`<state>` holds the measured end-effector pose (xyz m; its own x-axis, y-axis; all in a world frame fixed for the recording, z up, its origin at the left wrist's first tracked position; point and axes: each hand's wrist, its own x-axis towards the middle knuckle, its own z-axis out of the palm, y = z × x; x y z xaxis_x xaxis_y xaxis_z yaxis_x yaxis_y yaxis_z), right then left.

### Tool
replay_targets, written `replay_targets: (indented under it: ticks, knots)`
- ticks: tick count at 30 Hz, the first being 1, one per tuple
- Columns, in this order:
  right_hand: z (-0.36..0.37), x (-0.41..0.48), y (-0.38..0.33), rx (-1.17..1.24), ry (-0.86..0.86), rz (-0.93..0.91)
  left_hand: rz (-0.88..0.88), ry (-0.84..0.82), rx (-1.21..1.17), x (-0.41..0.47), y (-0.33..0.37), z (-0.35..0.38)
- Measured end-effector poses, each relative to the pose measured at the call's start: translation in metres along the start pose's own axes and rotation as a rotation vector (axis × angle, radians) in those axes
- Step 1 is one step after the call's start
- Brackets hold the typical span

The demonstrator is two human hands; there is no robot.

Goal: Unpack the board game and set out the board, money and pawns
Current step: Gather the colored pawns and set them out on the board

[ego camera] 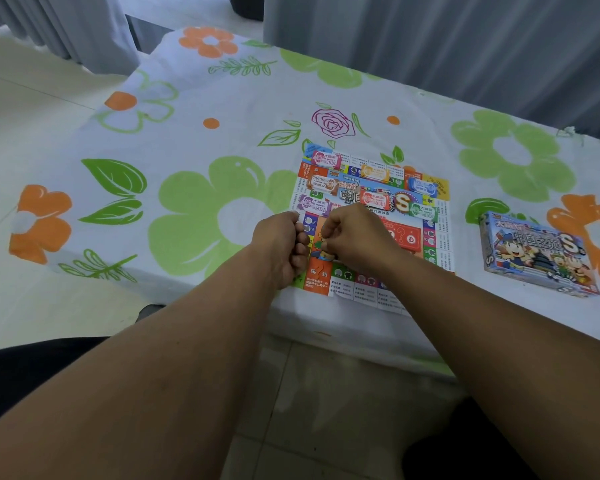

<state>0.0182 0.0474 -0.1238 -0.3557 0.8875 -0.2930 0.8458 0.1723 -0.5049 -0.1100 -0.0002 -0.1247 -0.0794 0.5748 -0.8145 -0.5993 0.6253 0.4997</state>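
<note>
Pinching pawn (323,253): left hand (280,249), right hand (355,237).

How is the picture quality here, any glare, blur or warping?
Head view: the light is soft and even, with no glare on the board. The wide-angle lens swells the forearms toward the bottom edge. The board's fine print is too soft to read, and the small piece that the right hand pinches is indistinct. The game box artwork shows clearly.
</note>
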Motion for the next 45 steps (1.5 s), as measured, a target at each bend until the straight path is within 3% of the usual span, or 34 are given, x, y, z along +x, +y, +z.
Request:
replay_targets:
  ticks: [14, 18, 30, 35, 40, 45]
  knots:
    - [0.0, -0.001, 0.014, 0.03, 0.208, -0.024, -0.002, 0.009, 0.001, -0.002, 0.0, 0.0]
    - [0.003, -0.006, 0.014, 0.02, 0.117, 0.036, 0.008, 0.013, 0.013, -0.002, 0.0, 0.001]
    - [-0.012, -0.012, 0.02, -0.271, 0.106, 0.003, 0.01, 0.019, 0.031, -0.002, 0.0, 0.001]
    - [-0.02, -0.015, 0.02, -0.238, 0.068, -0.006, 0.009, 0.021, 0.029, -0.003, -0.001, 0.001]
    - [-0.031, -0.009, 0.016, -0.122, 0.21, 0.011, 0.015, 0.018, 0.023, -0.003, -0.001, 0.001]
    - [-0.021, -0.008, 0.007, -0.063, 0.101, -0.125, 0.003, 0.015, 0.021, -0.003, 0.0, 0.002]
